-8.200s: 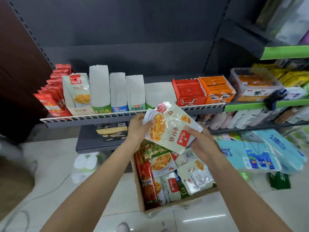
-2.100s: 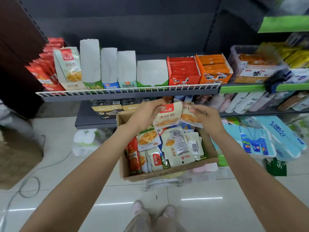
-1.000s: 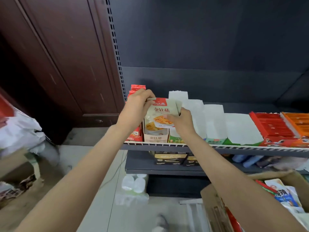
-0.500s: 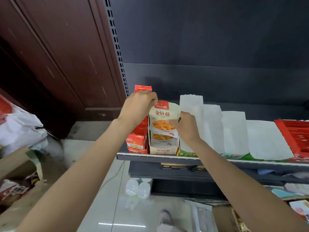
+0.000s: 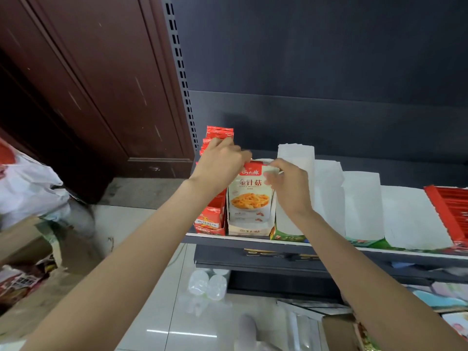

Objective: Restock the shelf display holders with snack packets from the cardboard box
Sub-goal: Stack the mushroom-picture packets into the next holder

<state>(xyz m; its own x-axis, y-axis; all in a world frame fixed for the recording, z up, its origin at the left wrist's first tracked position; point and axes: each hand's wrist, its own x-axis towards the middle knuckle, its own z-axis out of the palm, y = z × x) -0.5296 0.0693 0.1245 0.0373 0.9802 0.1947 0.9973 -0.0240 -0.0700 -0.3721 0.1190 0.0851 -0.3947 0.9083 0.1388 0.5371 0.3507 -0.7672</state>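
Both hands were at the top edge of one snack packet (image 5: 249, 196), which stood upright in its display holder (image 5: 249, 230) at the front of the shelf (image 5: 329, 245). The left hand (image 5: 222, 164) pinched the upper left corner of the packet, at about eleven o'clock from its middle, and the right hand (image 5: 288, 184) pinched the upper right corner, at about one o'clock. I judge that the packet was held by both corners so that it would go down straight between the walls of the holder and keep its printed face to the front, where a customer can read it.

On the packet was a red band with white brand writing which I could not read, then the large characters 金针菇, a line of small Latin letters too blurred to read, and a picture of orange strips in a bowl. At nine o'clock from it, just beside it, stood a holder of red packets (image 5: 212, 198). At three o'clock stood a row of white holders (image 5: 329, 198) which looked not yet filled; their green and blue front labels were too small to read. The cardboard box (image 5: 336, 330) was at about five o'clock, low on the floor, only partly in view.
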